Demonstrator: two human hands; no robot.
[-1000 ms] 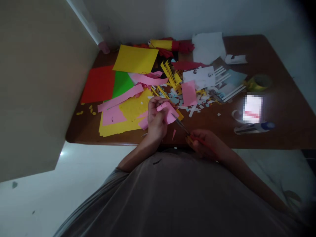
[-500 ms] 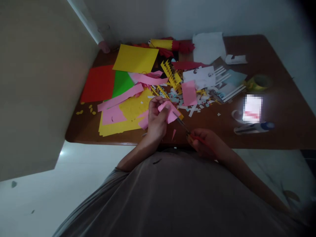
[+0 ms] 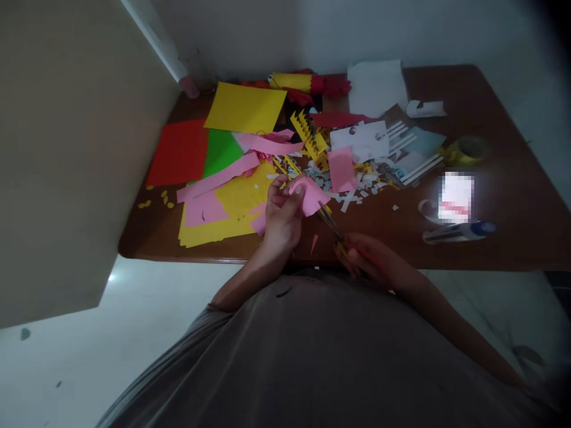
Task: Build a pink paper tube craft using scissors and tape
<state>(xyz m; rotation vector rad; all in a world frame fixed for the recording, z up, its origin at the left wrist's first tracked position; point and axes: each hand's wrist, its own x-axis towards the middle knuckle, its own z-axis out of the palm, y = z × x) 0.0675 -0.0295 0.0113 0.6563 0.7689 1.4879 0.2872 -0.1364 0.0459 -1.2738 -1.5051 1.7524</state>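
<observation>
In the head view, a pink paper piece [image 3: 313, 197] is held up over the front part of the table [image 3: 383, 221] by the left hand [image 3: 282, 221]. It is pinched between the thumb, pressed flat on its near face, and the fingers curled behind; its free part is left jutting to the right. By the right hand [image 3: 368, 255] a pair of scissors [image 3: 331, 223] is gripped, with the fingers closed round the handles. The long axis of the scissors is slanted, from the handles at lower right to the tips at upper left, so the paper is placed ahead and to the left of the right fingers. The left hand is the nearer, being in contact with it. The tips are set at the paper's lower right edge, where a small notch seems to be shown; in this dim light, how far the blades are parted cannot be judged surely. Below, a thin pink offcut [image 3: 314, 243] is seen on the table.
</observation>
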